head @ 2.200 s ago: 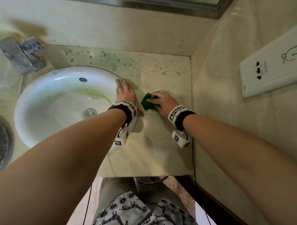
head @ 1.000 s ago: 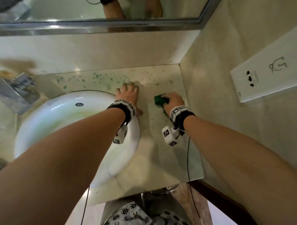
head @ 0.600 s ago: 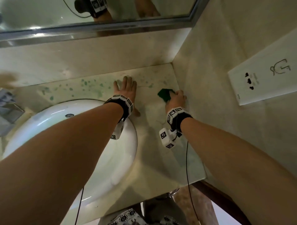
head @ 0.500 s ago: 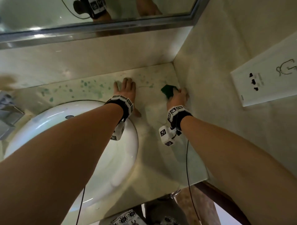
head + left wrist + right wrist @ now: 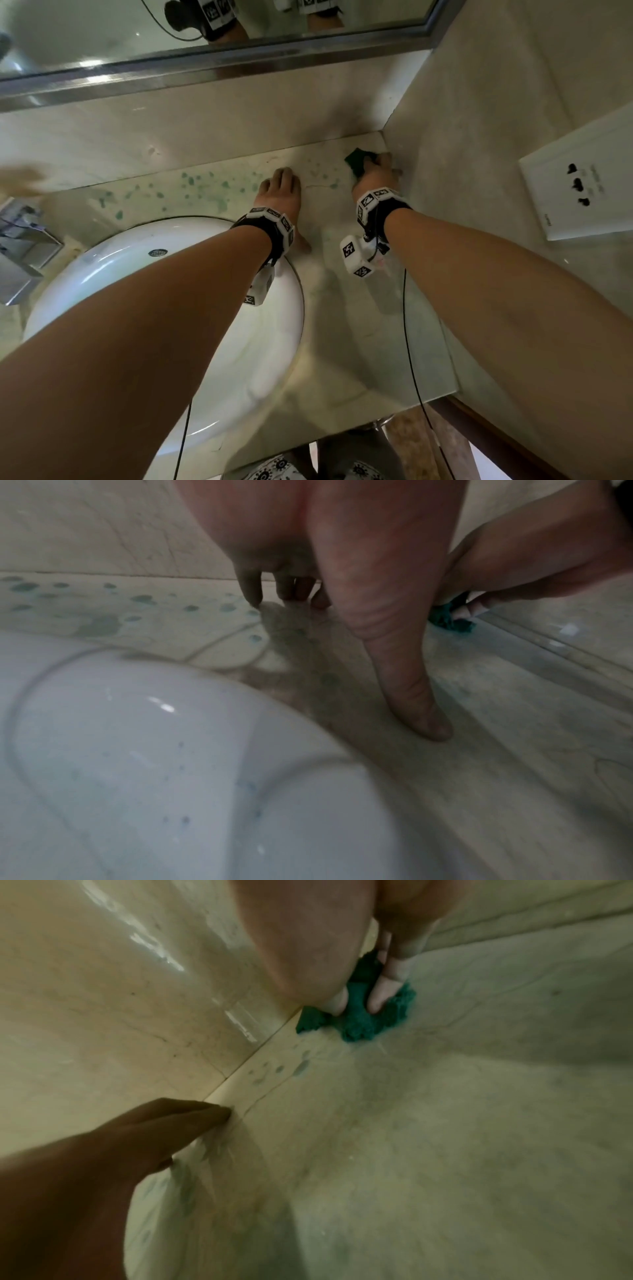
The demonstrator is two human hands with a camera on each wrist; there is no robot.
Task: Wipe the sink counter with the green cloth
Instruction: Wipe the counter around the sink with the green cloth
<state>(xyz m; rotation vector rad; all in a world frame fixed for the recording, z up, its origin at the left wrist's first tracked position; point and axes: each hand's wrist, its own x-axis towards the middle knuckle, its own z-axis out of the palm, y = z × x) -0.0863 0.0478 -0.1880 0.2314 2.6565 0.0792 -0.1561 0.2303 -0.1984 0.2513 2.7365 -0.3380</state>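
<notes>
Green cloth point(image 5: 356, 161) sits bunched in the far right corner of the marble table point(image 5: 359, 325), against the side wall point(image 5: 479, 120); we see our right hand point(image 5: 376, 173) pressing it down, the grip closed on the cloth with fingertips point(image 5: 378, 999) dug into its folds. Our left hand point(image 5: 281, 192) rests flat on the table just right of the white sink basin point(image 5: 102, 267), its grip wide, fingers straight and thumb touching the stone. Green spots point(image 5: 191, 181) dot the table behind the basin, below the mirror point(image 5: 102, 34).
</notes>
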